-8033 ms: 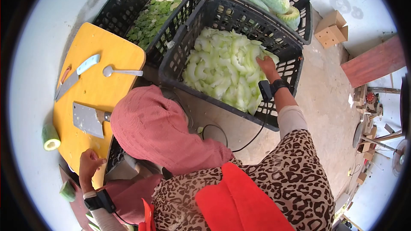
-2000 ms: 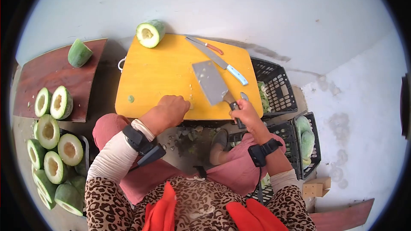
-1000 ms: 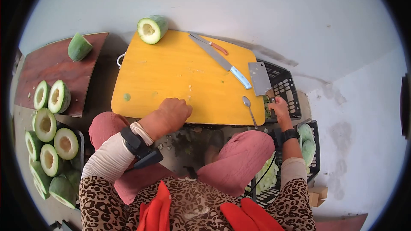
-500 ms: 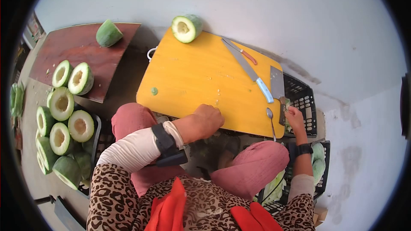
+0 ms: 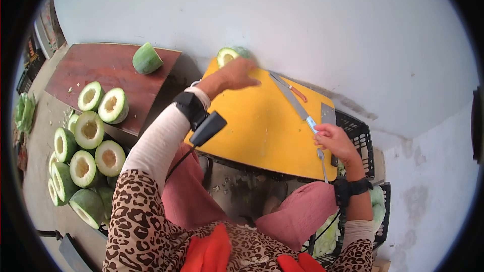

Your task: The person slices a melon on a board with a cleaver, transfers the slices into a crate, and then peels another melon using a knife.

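Note:
My left hand [image 5: 233, 74] reaches over the far edge of the yellow cutting board [image 5: 252, 136], fingers stretched out. Just behind it sits a cut green melon [image 5: 229, 56] with pale flesh, partly covered by the hand. My right hand [image 5: 337, 143] is at the board's right side, fingers closed about the end of the blue handle of a long knife [image 5: 295, 103], which lies flat. A small knife with a reddish handle [image 5: 298, 94] lies beside its blade. A spoon [image 5: 322, 163] rests below my right hand, and a cleaver [image 5: 328, 116] lies at the right edge.
Several hollowed melon halves [image 5: 83, 167] are piled at left. More cut melon [image 5: 147, 59] stands on a dark red board [image 5: 111, 63]. Black crates [image 5: 358, 131] stand at right, with peelings [image 5: 327, 236] in a lower one. A wall [image 5: 312, 25] rises behind the board.
My left hand has moved from the board's near edge up to the cut melon and opened. My right hand has gone from beside the crate to the long knife's handle. The view has shifted.

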